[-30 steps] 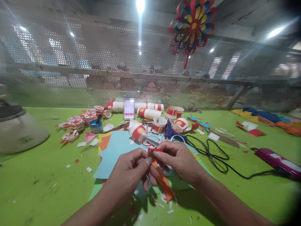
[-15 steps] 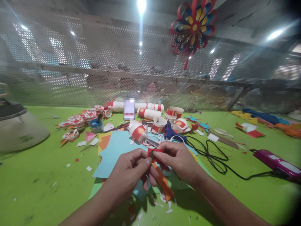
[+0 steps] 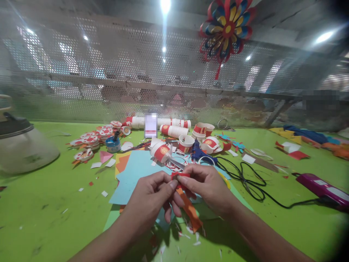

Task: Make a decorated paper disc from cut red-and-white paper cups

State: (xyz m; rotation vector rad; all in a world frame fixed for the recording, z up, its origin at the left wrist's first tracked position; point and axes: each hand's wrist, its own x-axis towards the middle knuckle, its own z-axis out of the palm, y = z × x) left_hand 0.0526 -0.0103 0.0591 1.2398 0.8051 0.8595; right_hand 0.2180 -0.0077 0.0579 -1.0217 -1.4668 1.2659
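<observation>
Virtually unmoved: small red piece (image 3: 174,175), bright-edged

A small, straight-edged red paper piece (image 3: 181,174), dark on part of its near face, is pinched between the fingertips of both hands (image 3: 152,193), its lower part largely hidden by fingers.

Looks out from the person's head, facing forward and tilted down over the green counter (image 3: 62,218). Takes in the left hand (image 3: 153,191) and right hand (image 3: 209,186) from above and behind, at close range, just below mid-view. Carries on past the counter's far edge to the perforated screen (image 3: 122,85) well behind, and up to the hanging flower ornament (image 3: 228,30) near the top.
</observation>
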